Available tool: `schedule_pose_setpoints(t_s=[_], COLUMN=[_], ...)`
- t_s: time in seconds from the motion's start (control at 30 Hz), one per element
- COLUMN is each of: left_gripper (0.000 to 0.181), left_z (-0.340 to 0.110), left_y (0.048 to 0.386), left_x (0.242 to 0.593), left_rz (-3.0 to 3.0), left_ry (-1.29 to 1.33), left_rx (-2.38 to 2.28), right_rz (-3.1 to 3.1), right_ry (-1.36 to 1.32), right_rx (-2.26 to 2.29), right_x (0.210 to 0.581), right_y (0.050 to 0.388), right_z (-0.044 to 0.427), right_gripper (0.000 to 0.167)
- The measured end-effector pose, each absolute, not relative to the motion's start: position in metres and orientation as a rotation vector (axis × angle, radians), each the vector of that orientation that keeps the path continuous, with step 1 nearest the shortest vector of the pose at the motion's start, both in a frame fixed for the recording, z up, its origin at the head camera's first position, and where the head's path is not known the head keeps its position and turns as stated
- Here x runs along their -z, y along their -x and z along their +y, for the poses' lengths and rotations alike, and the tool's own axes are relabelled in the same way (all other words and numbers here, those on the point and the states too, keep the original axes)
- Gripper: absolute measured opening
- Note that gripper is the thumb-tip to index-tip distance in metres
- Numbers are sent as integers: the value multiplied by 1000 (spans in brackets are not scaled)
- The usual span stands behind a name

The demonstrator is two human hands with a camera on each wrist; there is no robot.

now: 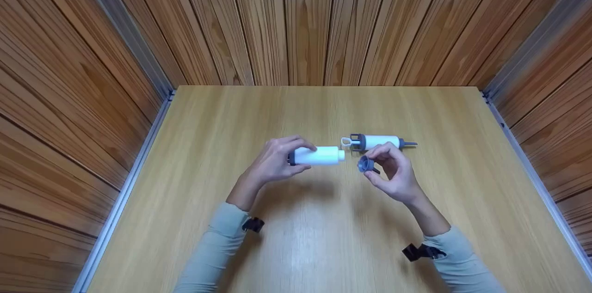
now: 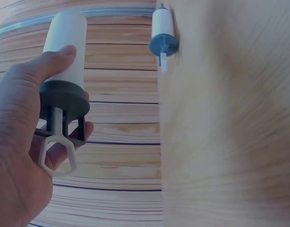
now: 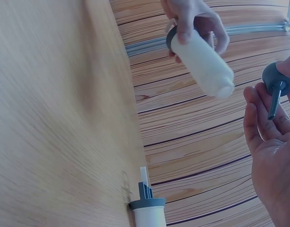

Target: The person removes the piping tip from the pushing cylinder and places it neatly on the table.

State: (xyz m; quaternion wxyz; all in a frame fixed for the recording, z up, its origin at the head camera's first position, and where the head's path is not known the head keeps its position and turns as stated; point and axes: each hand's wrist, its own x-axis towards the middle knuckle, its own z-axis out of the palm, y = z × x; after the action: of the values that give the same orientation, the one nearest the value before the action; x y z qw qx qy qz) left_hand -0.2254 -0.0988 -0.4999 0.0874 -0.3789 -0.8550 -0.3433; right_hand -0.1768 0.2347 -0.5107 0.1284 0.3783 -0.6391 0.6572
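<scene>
My left hand (image 1: 277, 159) grips a white cylinder (image 1: 319, 155) near its dark collar, above the table. Its bare, narrower end points right, toward the other hand. In the left wrist view, a pale hexagonal ring handle (image 2: 57, 158) sticks out behind the dark collar (image 2: 64, 99). Between thumb and fingertips, my right hand (image 1: 395, 175) pinches a dark grey cap (image 1: 365, 164), its hollow side facing the cylinder; a thin spout (image 3: 275, 101) extends from the cap in the right wrist view. Cap and cylinder are apart.
A second white cylinder (image 1: 381, 141) with dark ends, a ring handle and a thin nozzle lies on the table (image 1: 296, 247) just beyond my right hand. Wooden plank walls with metal rails (image 1: 125, 196) stand at the back and both sides.
</scene>
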Motion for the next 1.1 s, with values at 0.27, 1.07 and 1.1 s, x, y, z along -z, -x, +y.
schedule_pose_setpoints(t_s=[0.27,1.07,1.1], left_gripper=[38,38,38], left_z=[-106,-125,-126], left_y=[232,255,255], left_x=[514,559,560], left_rz=[-2611,-2861,-2876], left_ry=[1038,796,782], left_rx=[1075,1062,1060], right_rz=[-1850,-1848,-1852], right_ry=[-1111,-1103,-1101], right_rx=[-1918,-1928,-1925], right_x=[512,515,515], right_y=[177,175,175], right_z=[234,231,231], right_gripper=[38,38,38])
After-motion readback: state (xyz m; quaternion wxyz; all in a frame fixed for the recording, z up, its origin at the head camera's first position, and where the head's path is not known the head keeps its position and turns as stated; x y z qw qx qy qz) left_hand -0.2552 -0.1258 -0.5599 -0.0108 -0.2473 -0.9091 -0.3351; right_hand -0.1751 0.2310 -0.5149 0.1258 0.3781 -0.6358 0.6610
